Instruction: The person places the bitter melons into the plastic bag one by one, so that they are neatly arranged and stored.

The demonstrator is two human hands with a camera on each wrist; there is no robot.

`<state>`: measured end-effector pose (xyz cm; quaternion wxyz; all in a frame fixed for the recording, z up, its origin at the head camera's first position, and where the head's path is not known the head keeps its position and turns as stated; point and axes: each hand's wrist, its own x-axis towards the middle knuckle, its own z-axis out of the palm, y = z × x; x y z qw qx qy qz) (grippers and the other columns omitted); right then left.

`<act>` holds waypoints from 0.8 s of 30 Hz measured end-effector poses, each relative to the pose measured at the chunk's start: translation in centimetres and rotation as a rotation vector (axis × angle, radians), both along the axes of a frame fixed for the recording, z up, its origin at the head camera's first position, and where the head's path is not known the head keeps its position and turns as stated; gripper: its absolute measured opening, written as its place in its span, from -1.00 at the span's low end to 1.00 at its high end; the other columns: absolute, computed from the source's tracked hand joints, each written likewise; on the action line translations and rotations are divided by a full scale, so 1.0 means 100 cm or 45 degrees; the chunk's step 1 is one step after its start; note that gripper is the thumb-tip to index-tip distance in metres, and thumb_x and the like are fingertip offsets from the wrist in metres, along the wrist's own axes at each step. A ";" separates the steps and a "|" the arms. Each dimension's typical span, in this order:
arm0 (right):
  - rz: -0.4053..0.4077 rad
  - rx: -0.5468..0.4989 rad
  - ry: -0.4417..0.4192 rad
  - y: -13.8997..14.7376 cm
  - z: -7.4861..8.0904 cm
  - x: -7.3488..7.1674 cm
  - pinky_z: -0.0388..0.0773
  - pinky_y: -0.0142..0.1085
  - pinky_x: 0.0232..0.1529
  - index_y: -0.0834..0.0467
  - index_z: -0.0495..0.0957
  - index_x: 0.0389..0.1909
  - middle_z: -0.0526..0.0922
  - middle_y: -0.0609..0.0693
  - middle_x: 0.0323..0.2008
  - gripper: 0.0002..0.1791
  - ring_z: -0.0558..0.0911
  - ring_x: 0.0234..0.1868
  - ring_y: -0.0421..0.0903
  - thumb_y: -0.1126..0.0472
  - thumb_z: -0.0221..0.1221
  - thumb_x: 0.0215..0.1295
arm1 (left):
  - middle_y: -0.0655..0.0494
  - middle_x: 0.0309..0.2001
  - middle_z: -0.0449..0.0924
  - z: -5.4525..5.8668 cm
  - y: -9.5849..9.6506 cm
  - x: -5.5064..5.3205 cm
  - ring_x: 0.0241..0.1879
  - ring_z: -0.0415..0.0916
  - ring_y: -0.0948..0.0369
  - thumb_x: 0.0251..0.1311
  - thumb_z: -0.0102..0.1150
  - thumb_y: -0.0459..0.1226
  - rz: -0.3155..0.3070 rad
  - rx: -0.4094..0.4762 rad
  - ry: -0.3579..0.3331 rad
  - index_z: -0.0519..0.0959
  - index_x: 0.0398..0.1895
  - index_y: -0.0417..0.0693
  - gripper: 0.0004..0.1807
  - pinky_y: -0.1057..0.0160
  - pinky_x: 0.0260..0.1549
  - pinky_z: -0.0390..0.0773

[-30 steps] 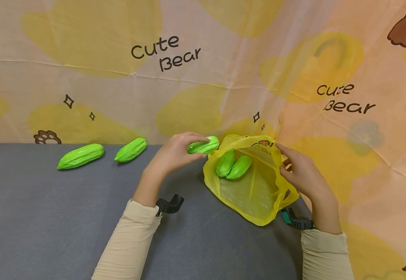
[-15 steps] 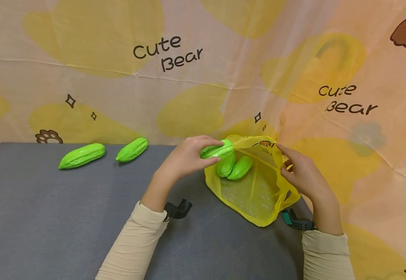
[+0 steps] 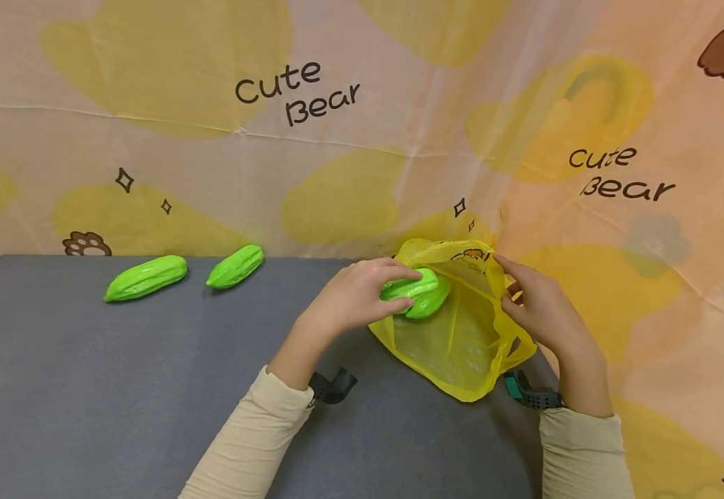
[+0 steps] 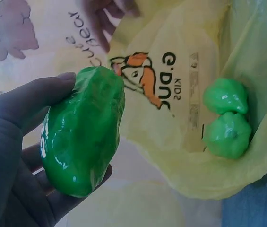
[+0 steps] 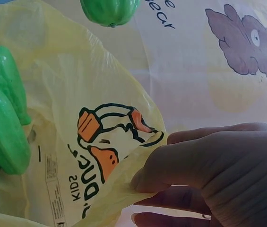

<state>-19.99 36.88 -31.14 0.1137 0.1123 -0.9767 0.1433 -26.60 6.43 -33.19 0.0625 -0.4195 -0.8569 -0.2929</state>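
Note:
My left hand (image 3: 355,294) grips a shiny green ribbed gourd (image 3: 413,284) between thumb and fingers, over the mouth of a yellow plastic bag (image 3: 445,360). In the left wrist view the held gourd (image 4: 83,132) fills the grasp, the thumb along one side and fingertips behind. Two more such gourds lie inside the bag, seen in the right wrist view as an upper gourd (image 5: 8,78) and a lower gourd (image 5: 1,127). My right hand (image 3: 539,301) pinches the bag's right rim near the printed cartoon and spreads the mouth. In the head view the held gourd partly hides those inside.
Two further green gourds lie at the back left of the grey table (image 3: 118,388): a larger gourd (image 3: 146,278) and a smaller gourd (image 3: 235,267). A printed cloth (image 3: 212,173) hangs behind the table and along its right side.
My left hand has moved right and slightly down with the gourd, from beside the bag's left rim to over its opening. The right hand stays at the rim.

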 end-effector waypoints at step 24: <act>-0.002 -0.022 -0.026 0.001 0.000 -0.002 0.67 -0.11 -0.28 0.17 0.21 0.54 0.51 0.39 0.28 -0.23 0.71 -0.09 0.20 0.43 0.13 0.28 | 0.09 0.07 0.71 -0.048 0.066 0.006 -0.26 0.60 0.23 0.33 0.27 -0.04 0.177 -0.045 0.009 0.62 0.24 0.12 -0.56 0.33 -0.41 0.53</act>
